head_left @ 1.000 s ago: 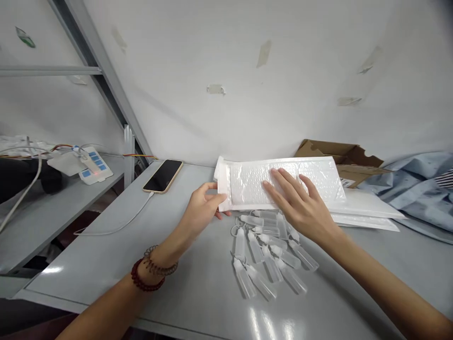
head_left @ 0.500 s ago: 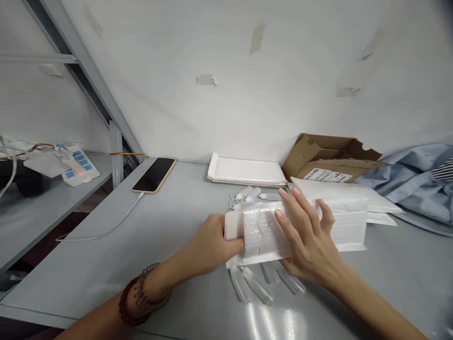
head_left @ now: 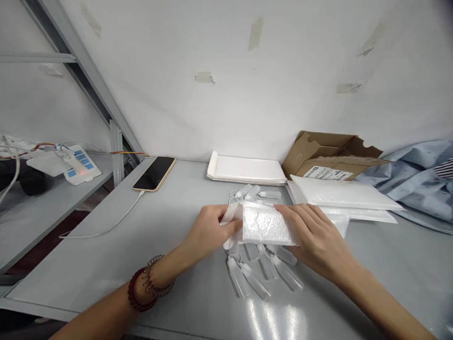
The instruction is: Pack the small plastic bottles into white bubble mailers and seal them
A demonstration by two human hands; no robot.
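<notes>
A white bubble mailer (head_left: 265, 224) hangs just above the grey table (head_left: 177, 264), over a heap of several small clear squeeze bottles (head_left: 262, 274). My left hand (head_left: 208, 231) pinches the mailer's open flap end at the left. My right hand (head_left: 314, 236) grips the mailer's right part, fingers closed over its top. More of the small bottles (head_left: 253, 192) lie behind the mailer.
A stack of white mailers (head_left: 244, 171) lies against the wall, another stack (head_left: 339, 198) to the right. An open cardboard box (head_left: 329, 158) and blue cloth (head_left: 421, 179) sit at far right. A phone (head_left: 155, 173) on a cable lies left; a power strip (head_left: 79, 165) sits on a side shelf.
Both hands lifted one mailer off the back stack and brought it toward me, over the bottles. It now sits lower and more bunched between the hands.
</notes>
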